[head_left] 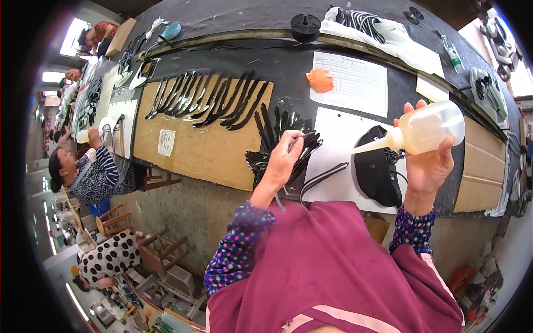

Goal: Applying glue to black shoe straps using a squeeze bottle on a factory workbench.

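My right hand (428, 169) is wrapped round a translucent squeeze bottle (436, 129) with pale yellowish liquid inside. The bottle lies tilted on its side, its long thin nozzle pointing left. Fingertips of my left hand (283, 159) are pinched on a thin black strip, partly hidden by the fingers. Beside and behind that hand fans a pile of black strips (277, 119). More glossy black strips (208, 100) lie in a row on a cardboard sheet (211, 152) to the left. Between my hands, narrow dark strips (326, 173) rest at a white board's (336, 130) edge, near a black pouch (377, 180).
Farther back are a printed sheet (361, 100), an orange lump (320, 80), a black spool (305, 28) and a plastic drink bottle (452, 54). A raised rail (239, 38) crosses the table. At left, a person in a striped sleeve (108, 161) works at the same table.
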Demonstrator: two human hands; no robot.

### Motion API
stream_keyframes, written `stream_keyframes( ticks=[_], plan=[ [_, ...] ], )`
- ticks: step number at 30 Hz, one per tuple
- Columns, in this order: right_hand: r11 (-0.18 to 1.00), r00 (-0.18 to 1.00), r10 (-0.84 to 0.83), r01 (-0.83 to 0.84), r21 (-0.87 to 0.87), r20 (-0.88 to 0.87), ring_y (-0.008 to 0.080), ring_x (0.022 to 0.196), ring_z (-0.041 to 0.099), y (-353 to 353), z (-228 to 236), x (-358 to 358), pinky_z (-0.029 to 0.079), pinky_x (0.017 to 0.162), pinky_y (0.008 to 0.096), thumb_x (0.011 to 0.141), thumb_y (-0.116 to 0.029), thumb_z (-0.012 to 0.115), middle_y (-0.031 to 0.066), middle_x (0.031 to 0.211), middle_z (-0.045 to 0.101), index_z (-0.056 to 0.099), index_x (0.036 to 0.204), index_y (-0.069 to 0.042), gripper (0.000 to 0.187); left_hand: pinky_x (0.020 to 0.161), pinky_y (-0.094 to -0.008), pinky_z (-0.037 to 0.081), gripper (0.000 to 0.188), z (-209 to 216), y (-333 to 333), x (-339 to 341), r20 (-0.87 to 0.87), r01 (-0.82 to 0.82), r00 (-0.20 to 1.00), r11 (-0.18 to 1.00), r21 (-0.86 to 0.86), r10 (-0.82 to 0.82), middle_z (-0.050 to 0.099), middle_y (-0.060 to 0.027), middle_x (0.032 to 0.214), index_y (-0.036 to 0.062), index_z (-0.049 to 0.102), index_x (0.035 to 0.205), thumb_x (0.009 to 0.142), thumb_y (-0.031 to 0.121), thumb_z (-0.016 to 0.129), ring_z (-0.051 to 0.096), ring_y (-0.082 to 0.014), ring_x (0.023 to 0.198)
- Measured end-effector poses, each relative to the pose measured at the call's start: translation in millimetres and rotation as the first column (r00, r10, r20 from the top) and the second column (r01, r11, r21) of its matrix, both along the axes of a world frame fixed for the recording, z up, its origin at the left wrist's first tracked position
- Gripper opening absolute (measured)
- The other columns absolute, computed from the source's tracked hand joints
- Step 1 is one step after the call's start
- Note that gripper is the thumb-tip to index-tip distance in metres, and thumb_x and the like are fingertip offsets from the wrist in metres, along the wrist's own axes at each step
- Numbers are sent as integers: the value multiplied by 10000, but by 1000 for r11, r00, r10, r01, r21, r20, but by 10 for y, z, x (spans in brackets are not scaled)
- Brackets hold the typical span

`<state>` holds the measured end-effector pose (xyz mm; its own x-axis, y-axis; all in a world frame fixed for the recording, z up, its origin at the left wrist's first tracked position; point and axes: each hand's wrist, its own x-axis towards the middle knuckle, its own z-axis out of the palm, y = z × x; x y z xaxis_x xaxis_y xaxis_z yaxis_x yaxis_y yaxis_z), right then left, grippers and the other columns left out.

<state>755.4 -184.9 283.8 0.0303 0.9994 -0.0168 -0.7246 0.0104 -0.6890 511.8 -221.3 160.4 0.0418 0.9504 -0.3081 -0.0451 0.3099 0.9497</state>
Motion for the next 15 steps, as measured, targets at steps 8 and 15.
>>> stream_keyframes(
  ticks=[8, 15],
  plan=[
    [999, 996, 2, -5, 37, 94, 355, 1154, 361, -37, 133, -79, 298, 926, 549, 637, -406, 701, 150, 1264, 356, 291, 1263, -60, 824, 390, -143, 285, 297, 1102, -137, -85, 205, 148, 973, 972, -181, -110, 583, -72, 664, -29, 496, 1055, 892, 206, 416, 388, -30, 398],
    [994, 965, -20, -8, 106, 261, 334, 1112, 420, -65, 281, -128, 380, 872, 525, 588, -449, 721, 136, 1247, 380, 286, 1256, -36, 898, 396, -160, 260, 246, 1443, -205, -262, 195, 285, 951, 922, -262, -239, 530, -26, 558, -24, 558, 977, 865, 177, 471, 358, -20, 415]
  ],
)
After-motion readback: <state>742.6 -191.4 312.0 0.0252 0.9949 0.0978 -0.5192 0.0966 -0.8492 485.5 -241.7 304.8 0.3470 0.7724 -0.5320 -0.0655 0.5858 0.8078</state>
